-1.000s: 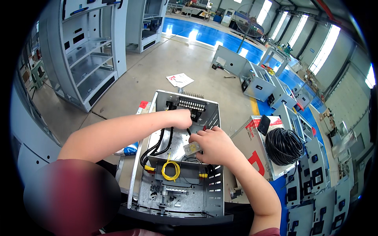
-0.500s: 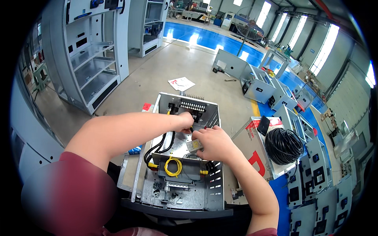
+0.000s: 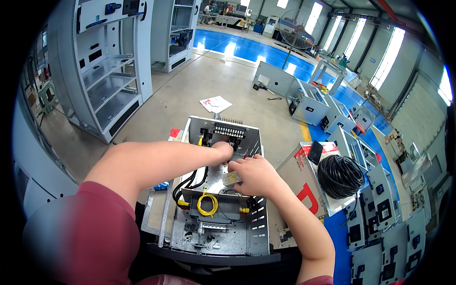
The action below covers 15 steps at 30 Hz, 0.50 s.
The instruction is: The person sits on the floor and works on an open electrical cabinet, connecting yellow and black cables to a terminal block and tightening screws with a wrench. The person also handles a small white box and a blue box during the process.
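Note:
A grey metal drawer-like enclosure (image 3: 260,142) lies in front of me, with a terminal block (image 3: 229,131) on its far wall. Inside it, my left hand (image 3: 221,153) is closed below that block, fingers curled downward; what they grip is hidden. Just to its right, my right hand (image 3: 255,175) is bent over with closed fingers, and a small clear plastic piece with a yellowish inside (image 3: 231,178) sticks out from under its palm. Black cables (image 3: 185,182) run along the left inner side. A coil of yellow wire (image 3: 207,204) rests on the dark crosspiece nearer me.
Loose screws and small fittings (image 3: 209,243) lie in the enclosure's near part. At right, a carton (image 3: 300,178) bears a black cable coil (image 3: 340,176) and a phone (image 3: 315,151). Tall grey cabinets (image 3: 109,71) stand at left; a paper sheet (image 3: 215,104) lies on the floor ahead.
My left hand has shifted slightly lower within the enclosure, its fingertips less visible. The right hand still has the clear piece, moved slightly toward me. The whole view has shifted a little.

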### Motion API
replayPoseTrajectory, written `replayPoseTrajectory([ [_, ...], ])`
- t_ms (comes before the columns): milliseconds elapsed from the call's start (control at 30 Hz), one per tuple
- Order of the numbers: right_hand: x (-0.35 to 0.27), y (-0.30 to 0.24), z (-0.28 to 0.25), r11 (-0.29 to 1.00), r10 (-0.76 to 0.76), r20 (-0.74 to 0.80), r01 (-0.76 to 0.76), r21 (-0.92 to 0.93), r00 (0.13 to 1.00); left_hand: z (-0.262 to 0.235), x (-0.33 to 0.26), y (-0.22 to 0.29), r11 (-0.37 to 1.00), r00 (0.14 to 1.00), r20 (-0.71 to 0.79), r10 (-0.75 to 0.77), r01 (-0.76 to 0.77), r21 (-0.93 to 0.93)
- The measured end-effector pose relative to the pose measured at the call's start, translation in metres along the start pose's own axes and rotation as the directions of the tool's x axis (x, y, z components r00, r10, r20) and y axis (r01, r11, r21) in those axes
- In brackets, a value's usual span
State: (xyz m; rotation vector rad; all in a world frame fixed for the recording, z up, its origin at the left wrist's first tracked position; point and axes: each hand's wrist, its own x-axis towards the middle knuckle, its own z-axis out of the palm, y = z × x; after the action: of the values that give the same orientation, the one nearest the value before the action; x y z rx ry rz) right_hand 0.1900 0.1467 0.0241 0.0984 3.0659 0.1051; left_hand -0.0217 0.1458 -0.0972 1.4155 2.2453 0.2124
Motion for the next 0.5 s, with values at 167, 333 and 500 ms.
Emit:
replayPoseTrajectory([
  [167,0.001,0.0,0.0,1.0,-0.021,-0.013,0.021,-0.006,1.0,0.001,-0.001,0.002,0.929,0.981,-0.03,-0.193,0.173,-0.328],
  [333,-0.005,0.005,0.004,0.999,-0.041,-0.061,0.042,-0.001,0.997,0.005,-0.01,0.021,0.57,0.925,-0.022,-0.379,0.215,-0.793],
  [500,-0.003,0.012,0.01,0.974,-0.023,-0.198,0.066,0.216,0.98,0.003,-0.015,0.0,0.481,0.959,0.146,-0.245,0.251,-0.84],
])
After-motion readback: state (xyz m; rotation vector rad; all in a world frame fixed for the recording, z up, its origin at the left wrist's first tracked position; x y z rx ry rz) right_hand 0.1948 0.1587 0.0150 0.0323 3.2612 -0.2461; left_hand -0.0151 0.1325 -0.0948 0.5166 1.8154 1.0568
